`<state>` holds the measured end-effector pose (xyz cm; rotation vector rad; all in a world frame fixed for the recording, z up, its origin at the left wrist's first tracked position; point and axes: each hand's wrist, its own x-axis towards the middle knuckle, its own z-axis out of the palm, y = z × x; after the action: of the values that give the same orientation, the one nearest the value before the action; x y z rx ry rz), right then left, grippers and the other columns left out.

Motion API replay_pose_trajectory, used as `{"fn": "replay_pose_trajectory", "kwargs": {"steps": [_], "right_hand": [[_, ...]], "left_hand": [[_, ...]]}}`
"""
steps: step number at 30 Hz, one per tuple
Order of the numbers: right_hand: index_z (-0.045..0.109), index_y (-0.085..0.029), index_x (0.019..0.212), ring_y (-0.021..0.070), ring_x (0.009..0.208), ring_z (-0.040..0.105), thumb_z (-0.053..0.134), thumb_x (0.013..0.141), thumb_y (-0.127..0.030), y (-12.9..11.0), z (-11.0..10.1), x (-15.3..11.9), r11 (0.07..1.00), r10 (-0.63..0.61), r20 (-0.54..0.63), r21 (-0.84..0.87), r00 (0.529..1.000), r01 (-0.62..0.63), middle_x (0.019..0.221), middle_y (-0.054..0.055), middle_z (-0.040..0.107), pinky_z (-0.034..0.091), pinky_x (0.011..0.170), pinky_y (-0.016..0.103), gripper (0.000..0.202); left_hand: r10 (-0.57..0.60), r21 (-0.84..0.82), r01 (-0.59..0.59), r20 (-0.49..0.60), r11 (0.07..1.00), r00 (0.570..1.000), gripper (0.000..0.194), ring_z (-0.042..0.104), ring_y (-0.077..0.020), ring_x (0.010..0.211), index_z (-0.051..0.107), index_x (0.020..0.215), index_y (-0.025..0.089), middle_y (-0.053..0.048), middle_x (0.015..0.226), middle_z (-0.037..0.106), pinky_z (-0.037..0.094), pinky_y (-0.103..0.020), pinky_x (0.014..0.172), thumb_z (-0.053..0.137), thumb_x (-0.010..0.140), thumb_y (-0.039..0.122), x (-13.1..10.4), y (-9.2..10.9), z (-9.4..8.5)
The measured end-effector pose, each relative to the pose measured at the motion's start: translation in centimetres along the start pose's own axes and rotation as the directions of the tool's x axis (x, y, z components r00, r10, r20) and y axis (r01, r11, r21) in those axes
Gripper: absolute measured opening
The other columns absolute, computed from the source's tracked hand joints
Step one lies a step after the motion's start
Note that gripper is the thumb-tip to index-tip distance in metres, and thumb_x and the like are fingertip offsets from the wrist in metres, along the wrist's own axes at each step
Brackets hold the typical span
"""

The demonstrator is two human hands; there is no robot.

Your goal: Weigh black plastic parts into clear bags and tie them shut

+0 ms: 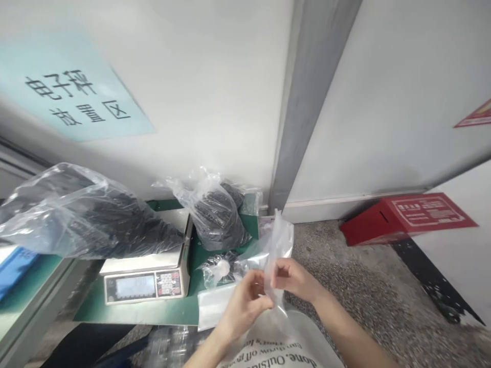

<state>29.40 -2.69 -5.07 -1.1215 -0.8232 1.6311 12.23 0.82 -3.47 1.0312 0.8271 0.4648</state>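
In the head view my left hand (251, 299) and my right hand (293, 278) meet on a clear plastic bag (282, 237) held upright in front of my body. Both hands pinch its edges, the fingers curled and close together. Just left of them, a small clear bag with dark parts and a round white piece (220, 270) lies on the green table (161, 314). Flat plastic sheeting (210, 306) hangs at the table's front edge beside my left hand.
A digital scale (143, 286) carries a large clear bag of dark parts (115, 220). Behind stands another filled bag (218, 214). A red box (376, 222) is at right by the wall. A light-blue sign (76, 97) hangs on the wall.
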Motion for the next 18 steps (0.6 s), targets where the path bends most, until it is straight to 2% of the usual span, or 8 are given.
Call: {"fn": "replay_pose_trajectory", "kwargs": {"steps": [1,3,5,8,10,13,16,18], "right_hand": [[0.06,-0.013,0.058,0.0093,0.055,0.049,0.081,0.055,-0.036,-0.5,1.0,0.2,1.0,-0.014,-0.007,-0.014,1.0,0.014,0.057,-0.002,0.057,0.035,0.052,0.02,0.032],[0.058,-0.014,0.057,0.0078,0.051,0.046,0.08,0.059,-0.033,-1.1,2.0,0.6,0.999,-0.042,-0.057,-0.015,0.997,0.041,0.053,-0.004,0.053,0.034,0.05,0.019,0.029],[0.056,-0.016,0.06,0.0087,0.053,0.048,0.077,0.063,-0.037,-1.1,1.9,0.8,0.998,-0.059,-0.139,0.026,0.989,0.064,0.055,-0.004,0.052,0.039,0.053,0.02,0.03],[0.054,-0.019,0.069,0.0147,0.068,0.058,0.067,0.069,-0.051,-0.3,0.4,0.9,0.985,-0.061,-0.276,0.139,0.959,0.103,0.071,-0.001,0.059,0.049,0.064,0.028,0.034],[0.052,-0.021,0.072,0.0166,0.072,0.059,0.063,0.07,-0.054,0.4,-0.8,1.1,0.971,-0.054,-0.354,0.201,0.934,0.132,0.074,0.0,0.059,0.051,0.066,0.031,0.035],[0.051,-0.022,0.069,0.0168,0.068,0.058,0.061,0.073,-0.047,1.5,-2.3,1.9,0.959,-0.045,-0.428,0.234,0.903,0.159,0.064,0.0,0.056,0.052,0.063,0.03,0.027],[0.051,-0.021,0.068,0.015,0.058,0.055,0.058,0.077,-0.044,2.4,-3.0,2.9,0.959,-0.033,-0.471,0.232,0.882,0.16,0.059,0.0,0.053,0.049,0.054,0.028,0.026],[0.052,-0.018,0.072,0.0122,0.055,0.052,0.056,0.078,-0.045,2.7,-3.2,3.2,0.963,-0.024,-0.482,0.223,0.876,0.149,0.061,-0.001,0.053,0.047,0.052,0.026,0.027]], "left_hand": [[-0.013,-0.135,0.013,0.003,0.991,1.0,0.028,0.052,-0.0115,0.058,0.059,0.069,0.014,0.0,0.064,0.056,0.041,-0.021,0.055,0.079,0.055,0.027,0.4,-0.1,0.8],[-0.019,-0.317,-0.009,-0.086,0.948,0.996,0.024,0.05,-0.0084,0.054,0.058,0.061,0.012,0.0,0.057,0.055,0.039,-0.018,0.053,0.078,0.059,0.026,1.1,-0.2,1.1],[-0.03,-0.419,-0.039,-0.157,0.907,0.987,0.024,0.054,-0.0092,0.058,0.057,0.062,0.013,-0.002,0.065,0.061,0.042,-0.018,0.055,0.077,0.062,0.028,1.4,0.1,-0.1],[-0.022,-0.546,-0.113,-0.234,0.83,0.972,0.027,0.061,-0.0153,0.077,0.054,0.069,0.018,-0.003,0.087,0.065,0.049,-0.025,0.066,0.077,0.062,0.032,1.5,0.5,-2.4],[-0.031,-0.633,-0.159,-0.279,0.758,0.96,0.026,0.061,-0.0182,0.086,0.052,0.069,0.019,-0.001,0.082,0.065,0.051,-0.03,0.073,0.076,0.062,0.029,1.6,0.4,-3.3],[-0.11,-0.716,-0.158,-0.312,0.68,0.944,0.017,0.062,-0.0161,0.071,0.052,0.065,0.017,0.002,0.06,0.057,0.053,-0.03,0.067,0.068,0.066,0.018,2.1,-0.4,-3.2],[-0.167,-0.729,-0.12,-0.308,0.673,0.937,0.015,0.053,-0.0092,0.047,0.05,0.06,0.015,0.005,0.05,0.049,0.049,-0.021,0.049,0.062,0.068,0.01,3.0,-1.3,-2.7],[-0.154,-0.722,-0.135,-0.32,0.679,0.935,0.021,0.047,-0.0065,0.042,0.046,0.054,0.015,0.006,0.048,0.046,0.045,-0.017,0.044,0.062,0.067,0.01,3.5,-1.5,-2.7]]}}
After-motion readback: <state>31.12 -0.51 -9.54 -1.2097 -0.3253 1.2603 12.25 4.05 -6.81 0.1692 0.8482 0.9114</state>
